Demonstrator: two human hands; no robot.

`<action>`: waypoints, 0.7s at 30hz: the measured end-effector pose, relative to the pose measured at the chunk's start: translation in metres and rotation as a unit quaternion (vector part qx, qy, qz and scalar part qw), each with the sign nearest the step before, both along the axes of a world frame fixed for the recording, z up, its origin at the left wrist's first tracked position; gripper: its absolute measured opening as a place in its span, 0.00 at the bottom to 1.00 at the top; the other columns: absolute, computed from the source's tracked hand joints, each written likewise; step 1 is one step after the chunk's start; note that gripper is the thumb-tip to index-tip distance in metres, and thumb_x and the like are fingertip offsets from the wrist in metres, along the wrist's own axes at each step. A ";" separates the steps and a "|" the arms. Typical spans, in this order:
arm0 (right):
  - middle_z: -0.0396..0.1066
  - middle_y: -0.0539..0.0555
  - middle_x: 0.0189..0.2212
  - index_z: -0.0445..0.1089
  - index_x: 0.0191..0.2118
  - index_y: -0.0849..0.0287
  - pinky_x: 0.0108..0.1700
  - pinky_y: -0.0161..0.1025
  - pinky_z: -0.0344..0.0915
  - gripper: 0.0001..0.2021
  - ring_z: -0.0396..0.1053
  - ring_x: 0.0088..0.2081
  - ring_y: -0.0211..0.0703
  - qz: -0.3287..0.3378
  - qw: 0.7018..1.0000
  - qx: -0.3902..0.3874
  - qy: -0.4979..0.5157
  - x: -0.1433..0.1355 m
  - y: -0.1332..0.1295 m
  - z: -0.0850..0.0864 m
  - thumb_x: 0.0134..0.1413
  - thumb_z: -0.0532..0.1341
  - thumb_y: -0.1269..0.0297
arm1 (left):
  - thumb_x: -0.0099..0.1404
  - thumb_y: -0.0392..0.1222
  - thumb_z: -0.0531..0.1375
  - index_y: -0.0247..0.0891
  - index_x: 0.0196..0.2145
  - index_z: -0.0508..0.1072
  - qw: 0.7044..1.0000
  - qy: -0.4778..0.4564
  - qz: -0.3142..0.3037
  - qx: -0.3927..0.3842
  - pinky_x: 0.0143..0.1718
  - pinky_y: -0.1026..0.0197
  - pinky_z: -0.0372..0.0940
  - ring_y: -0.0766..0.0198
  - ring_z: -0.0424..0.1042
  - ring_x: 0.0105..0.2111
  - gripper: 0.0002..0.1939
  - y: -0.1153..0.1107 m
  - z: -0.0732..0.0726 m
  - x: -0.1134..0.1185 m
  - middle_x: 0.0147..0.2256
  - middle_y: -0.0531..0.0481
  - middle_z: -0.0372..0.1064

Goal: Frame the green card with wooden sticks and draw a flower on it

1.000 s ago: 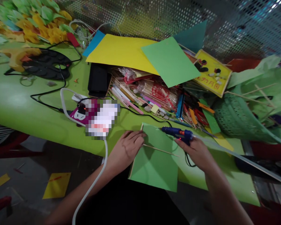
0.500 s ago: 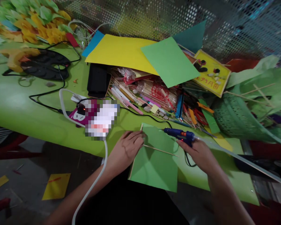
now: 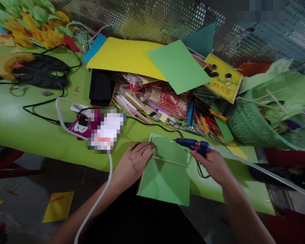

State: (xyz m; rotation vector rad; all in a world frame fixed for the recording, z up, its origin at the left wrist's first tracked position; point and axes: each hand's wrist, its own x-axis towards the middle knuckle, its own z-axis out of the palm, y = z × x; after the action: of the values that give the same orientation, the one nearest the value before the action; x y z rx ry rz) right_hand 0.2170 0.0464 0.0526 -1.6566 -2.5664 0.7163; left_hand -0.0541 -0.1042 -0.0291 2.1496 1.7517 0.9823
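A green card point(image 3: 167, 184) lies at the table's front edge, with a thin wooden stick glued or laid along its left side. My left hand point(image 3: 138, 157) rests at that side, fingers together, gripping the left end of another wooden stick point(image 3: 171, 162) that runs across the card. In my right hand point(image 3: 215, 166) is a blue glue gun point(image 3: 193, 143), its red light lit and a long clear glue stick coming out of its back. The gun's nozzle points left, over the card's upper part. My left fingertips are partly hidden.
Behind the card lie pens, pebbles and bundled sticks point(image 3: 165, 98), under yellow card point(image 3: 127, 56) and green paper point(image 3: 179, 66). A green basket point(image 3: 259, 125) stands at the right. A phone point(image 3: 108, 130) with a white cable, a power strip point(image 3: 85, 125) and a black palette point(image 3: 43, 71) are at the left.
The whole view has shifted slightly, so everything sits a little further left. Both hands keep their holds, and the glue gun stays over the card's upper part.
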 end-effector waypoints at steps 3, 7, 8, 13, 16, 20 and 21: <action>0.69 0.54 0.22 0.70 0.27 0.56 0.31 0.42 0.62 0.26 0.68 0.27 0.49 0.000 1.000 0.000 0.003 0.000 0.000 0.001 0.58 0.54 0.37 | 0.76 0.34 0.54 0.40 0.51 0.70 1.000 0.001 0.001 -0.010 0.61 0.49 0.63 0.59 0.70 0.59 0.09 0.000 0.001 0.000 0.55 0.47 0.75; 0.69 0.53 0.22 0.70 0.27 0.56 0.30 0.41 0.62 0.26 0.68 0.26 0.48 0.001 1.000 0.010 0.008 -0.001 -0.001 0.001 0.58 0.55 0.37 | 0.76 0.34 0.55 0.40 0.51 0.70 1.000 -0.002 0.000 -0.012 0.62 0.50 0.62 0.60 0.69 0.60 0.09 0.000 0.003 0.000 0.55 0.48 0.75; 0.69 0.53 0.21 0.70 0.26 0.56 0.30 0.41 0.62 0.26 0.67 0.25 0.48 0.002 1.000 0.012 0.009 -0.001 -0.001 0.001 0.58 0.55 0.37 | 0.76 0.34 0.55 0.40 0.51 0.70 1.000 -0.003 0.000 -0.012 0.62 0.50 0.63 0.60 0.69 0.60 0.09 0.000 0.004 0.000 0.55 0.48 0.75; 0.69 0.53 0.21 0.69 0.25 0.55 0.29 0.40 0.62 0.26 0.68 0.26 0.47 0.008 1.000 0.015 0.006 0.000 -0.001 0.000 0.59 0.55 0.38 | 0.76 0.35 0.54 0.40 0.49 0.71 1.000 -0.009 -0.003 -0.014 0.62 0.49 0.63 0.59 0.70 0.59 0.08 0.000 0.005 0.000 0.55 0.46 0.75; 0.68 0.53 0.21 0.68 0.24 0.55 0.29 0.41 0.61 0.26 0.68 0.26 0.48 0.006 1.000 0.015 0.001 0.000 -0.001 0.001 0.58 0.55 0.37 | 0.77 0.35 0.53 0.39 0.49 0.71 1.000 -0.013 -0.006 -0.011 0.61 0.48 0.63 0.58 0.70 0.59 0.08 0.000 0.004 0.000 0.55 0.46 0.75; 0.68 0.54 0.21 0.69 0.25 0.56 0.29 0.40 0.61 0.26 0.69 0.26 0.49 0.006 1.000 0.008 0.002 -0.004 -0.002 0.002 0.59 0.54 0.37 | 0.76 0.34 0.54 0.39 0.50 0.71 1.000 -0.013 -0.004 -0.017 0.62 0.47 0.62 0.58 0.70 0.60 0.09 -0.001 0.004 -0.001 0.56 0.47 0.74; 0.69 0.54 0.21 0.70 0.25 0.56 0.29 0.40 0.61 0.26 0.69 0.27 0.49 0.007 1.000 0.006 0.003 -0.005 -0.002 0.001 0.59 0.54 0.37 | 0.76 0.34 0.54 0.39 0.51 0.70 1.000 -0.012 -0.004 -0.017 0.62 0.48 0.62 0.58 0.69 0.60 0.09 -0.001 0.004 -0.001 0.56 0.47 0.74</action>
State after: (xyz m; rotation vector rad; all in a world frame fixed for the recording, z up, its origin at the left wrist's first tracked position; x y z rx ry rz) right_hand 0.2122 0.0442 0.0539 -1.6320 -2.5767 0.7024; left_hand -0.0550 -0.1049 -0.0253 2.1142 1.7343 0.9657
